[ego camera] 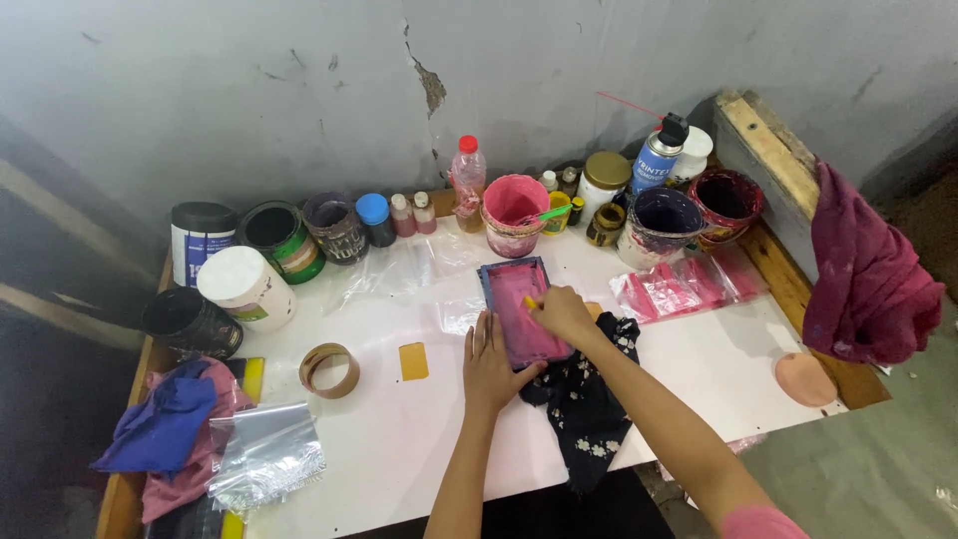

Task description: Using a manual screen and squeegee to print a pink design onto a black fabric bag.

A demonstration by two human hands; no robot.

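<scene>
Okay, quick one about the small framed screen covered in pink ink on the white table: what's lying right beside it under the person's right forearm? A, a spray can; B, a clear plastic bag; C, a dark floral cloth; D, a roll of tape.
C: the dark floral cloth lies against the pink-inked screen, under the forearm behind the right hand, while the left hand steadies the frame.

Both forearms reach forward from the bottom edge, bare to the wrists, converging toward the middle. The left hand (486, 365) lies palm down, fingers straight and close together, pointing away from the body. The right hand (562, 312) is curled, knuckles up, fingers apparently pinched closed, though the grip is hard to make out.
</scene>
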